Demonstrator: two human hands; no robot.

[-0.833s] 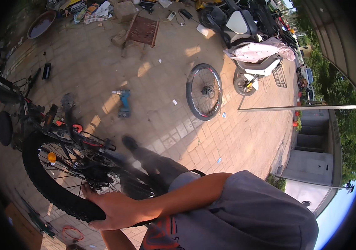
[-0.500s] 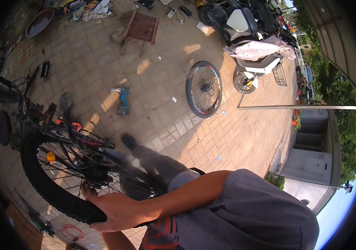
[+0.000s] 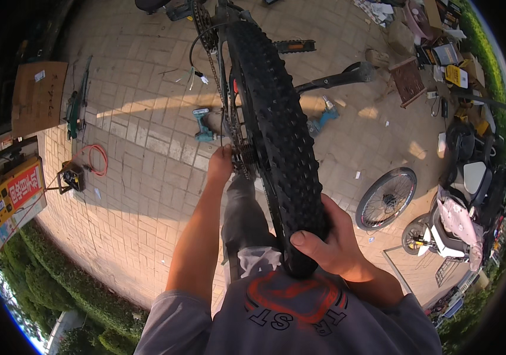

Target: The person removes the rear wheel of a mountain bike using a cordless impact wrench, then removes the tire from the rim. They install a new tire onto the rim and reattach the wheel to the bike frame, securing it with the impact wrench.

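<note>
A bicycle's rear wheel with a fat black knobby tire (image 3: 276, 118) stands upright in front of me, its lower end close to my shirt. My right hand (image 3: 339, 242) is closed round the tire near that end, thumb across the tread and fingers along the far side. On the wheel's left side, my left hand (image 3: 221, 163) is at the rear sprockets (image 3: 245, 155), its fingers closed by the hub end. Whatever those fingers hold is hidden. The chain (image 3: 213, 65) runs up from the sprockets along the frame toward a pedal.
Two teal cordless drills (image 3: 203, 125) (image 3: 324, 118) lie on the paving, either side of the wheel. A loose spoked wheel (image 3: 387, 199) lies at right, near a parked scooter (image 3: 442, 231). At left are a cardboard sheet (image 3: 39, 97) and an orange hose (image 3: 99, 160). Clutter fills the upper right.
The view has swung round, so the bicycle wheel now runs up the middle instead of at left. My left hand, hidden before, now shows at the sprockets. My right hand remains on the tire.
</note>
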